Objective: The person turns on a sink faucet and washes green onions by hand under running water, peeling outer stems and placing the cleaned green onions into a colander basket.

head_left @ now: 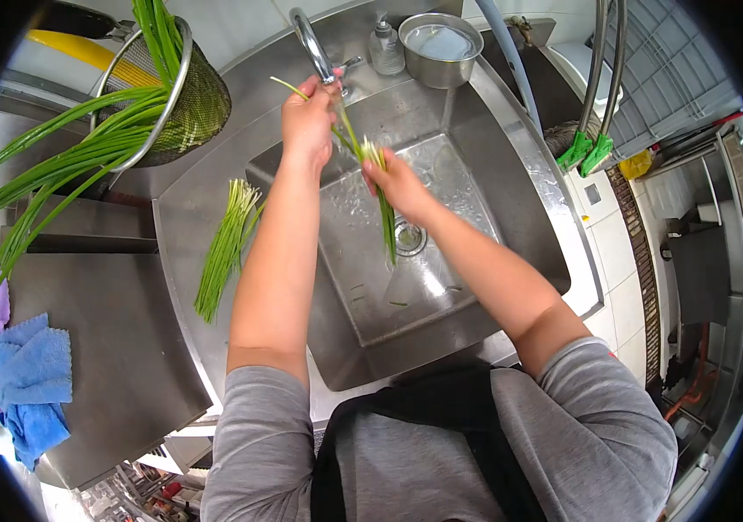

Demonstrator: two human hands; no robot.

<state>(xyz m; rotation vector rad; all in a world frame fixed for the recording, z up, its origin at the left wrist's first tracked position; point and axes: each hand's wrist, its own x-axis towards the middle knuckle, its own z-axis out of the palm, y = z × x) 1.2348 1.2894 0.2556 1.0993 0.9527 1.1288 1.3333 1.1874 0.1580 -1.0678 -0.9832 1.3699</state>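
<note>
My right hand (pixel 402 184) is closed around a small bunch of thin green onions (pixel 388 228), its white ends up and its green tips hanging over the sink (pixel 363 296). Just under the faucet (pixel 312 48), my left hand (pixel 309 122) has its fingers closed on a green onion stalk (pixel 284 84), whose pale end sticks out to the left. Other stalks run between the two hands. On the steel ledge left of the sink lies a larger bunch of green onions (pixel 225 252), beside my left forearm.
A mesh strainer (pixel 206 104) with long green onions hangs at upper left. A soap bottle (pixel 386 48) and a metal pot (pixel 441 74) stand behind the sink. Blue cloths (pixel 30 365) lie at left. Hoses with green handles (pixel 596 155) hang at right.
</note>
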